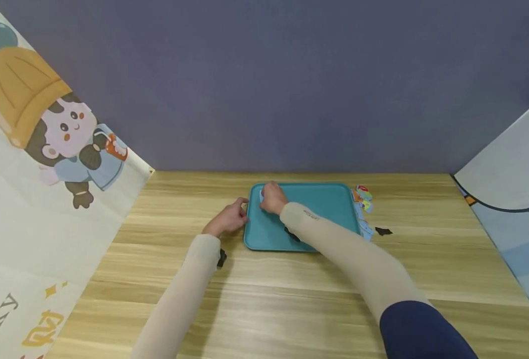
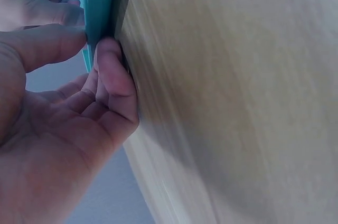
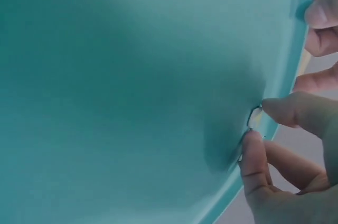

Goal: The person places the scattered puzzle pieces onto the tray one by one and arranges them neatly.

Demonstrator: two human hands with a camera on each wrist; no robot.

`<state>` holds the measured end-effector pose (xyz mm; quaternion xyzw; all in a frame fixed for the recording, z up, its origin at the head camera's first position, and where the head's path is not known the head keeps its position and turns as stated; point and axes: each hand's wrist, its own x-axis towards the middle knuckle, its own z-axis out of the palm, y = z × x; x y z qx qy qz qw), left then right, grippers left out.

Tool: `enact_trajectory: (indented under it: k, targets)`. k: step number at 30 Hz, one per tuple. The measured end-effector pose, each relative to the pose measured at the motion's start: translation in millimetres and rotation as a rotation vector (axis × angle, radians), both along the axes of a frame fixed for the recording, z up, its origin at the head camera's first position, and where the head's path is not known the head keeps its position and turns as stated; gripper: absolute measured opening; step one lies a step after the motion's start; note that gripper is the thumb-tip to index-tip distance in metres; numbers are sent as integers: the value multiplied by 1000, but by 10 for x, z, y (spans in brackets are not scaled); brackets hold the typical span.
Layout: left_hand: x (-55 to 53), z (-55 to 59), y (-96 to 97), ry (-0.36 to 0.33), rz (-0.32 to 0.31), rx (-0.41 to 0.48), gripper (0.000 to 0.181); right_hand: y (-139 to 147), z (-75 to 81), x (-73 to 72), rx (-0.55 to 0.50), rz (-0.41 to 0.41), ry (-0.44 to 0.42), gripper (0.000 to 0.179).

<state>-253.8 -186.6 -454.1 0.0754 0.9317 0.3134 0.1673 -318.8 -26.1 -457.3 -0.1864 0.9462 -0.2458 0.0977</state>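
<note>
A shallow teal tray lies on the wooden table. My left hand grips its left rim; in the left wrist view the thumb presses the rim, with curled fingers at its underside. Over the tray's far left corner, my right hand pinches a small flat puzzle piece between thumb and fingers. The piece sits close along the tray's inner edge, its pale face partly hidden by the fingertips. Most of the tray floor is bare teal.
Several colourful puzzle pieces lie along the tray's right rim. A dark, jagged flat piece is farther right on the wooden table. A grey-blue panel rises behind the table, and printed cloths flank both sides.
</note>
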Motion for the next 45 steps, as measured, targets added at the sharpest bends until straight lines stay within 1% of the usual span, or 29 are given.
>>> enact_trajectory:
  k: [4,7,9,14,17,23,28,33,36,39,45]
  targets:
    - [-9,18,25,-6,-3,1,58,43,39,6,16,6,0,11]
    - [-18,2,25,-15,1,-13,58,91,71,16,0,-2,-15,32]
    - [-21,-11,22,-17,4,-16,59,132,96,23,-25,-12,-19,40]
    - [-16,-35,3,-6,1,-7,60,257,179,37,-78,-44,-22,43]
    - [-11,-38,-14,-2,-2,-1,60,350,220,38,-95,-59,-27,45]
    - [-17,-38,-48,9,-13,-2,61,562,277,11,-120,-81,-7,48]
    - [-21,-34,-52,6,-18,-2,62,754,334,18,-128,-84,-20,47]
    - [-23,-34,-46,-8,-8,-4,63,972,384,24,-148,-76,-39,47]
    - [-23,-39,-41,-10,-4,4,63,1114,396,27,-141,-61,-22,46]
    - [-21,-54,-39,-5,-8,11,63,1260,404,32,-122,-54,17,45]
    - [-15,-87,-24,-4,-5,17,64,1565,428,49,-110,-68,89,41]
